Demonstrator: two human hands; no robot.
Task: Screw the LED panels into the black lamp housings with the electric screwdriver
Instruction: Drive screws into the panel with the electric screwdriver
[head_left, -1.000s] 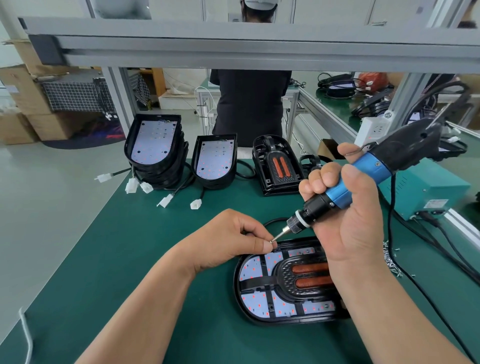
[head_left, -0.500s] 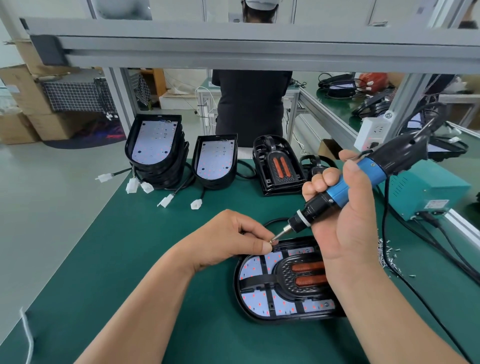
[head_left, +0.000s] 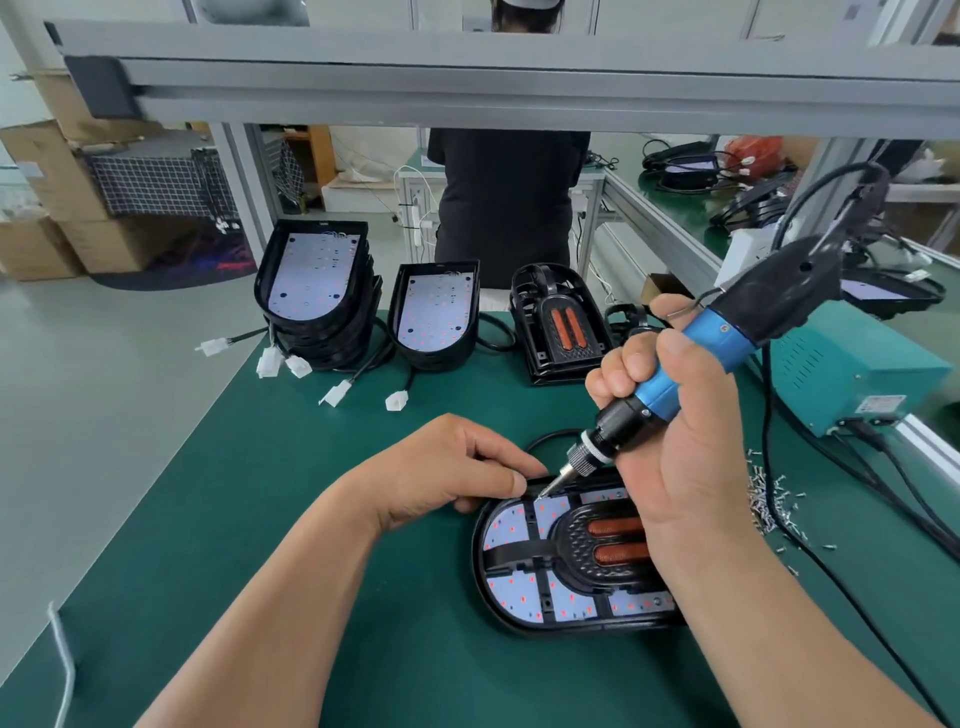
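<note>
The right hand (head_left: 685, 457) is wrapped tight round the electric screwdriver (head_left: 691, 364). Its fingers close over the blue barrel and the thumb lies along the near side. The tool slants down toward the lower left, and its bit tip meets the upper edge of the LED panel (head_left: 506, 525).

The left hand (head_left: 447, 467) rests just left of that tip, at the top rim of the lamp housing (head_left: 519, 621). Its fingers are curled and the thumb is pressed to the forefinger. Whether it pinches a screw is too small to tell.

The housing lies flat on the green surface (head_left: 260, 519) in the lower centre of the frame. The panel sits inside it under a black ribbed cover (head_left: 571, 540) with two orange strips.

Loose screws (head_left: 769, 504) are scattered on the surface at the right, near a teal box (head_left: 852, 374).

Toward the upper middle, at the far edge of the surface, stand three things in a row. From left to right they are a stack of housings with panels (head_left: 311, 312), a single housing with a panel (head_left: 436, 317) and a black covered unit (head_left: 561, 332). White connectors (head_left: 337, 392) on black leads lie in front of them.

A grey frame beam (head_left: 519, 88) crosses the top, and behind it stands a person in black (head_left: 509, 197).
</note>
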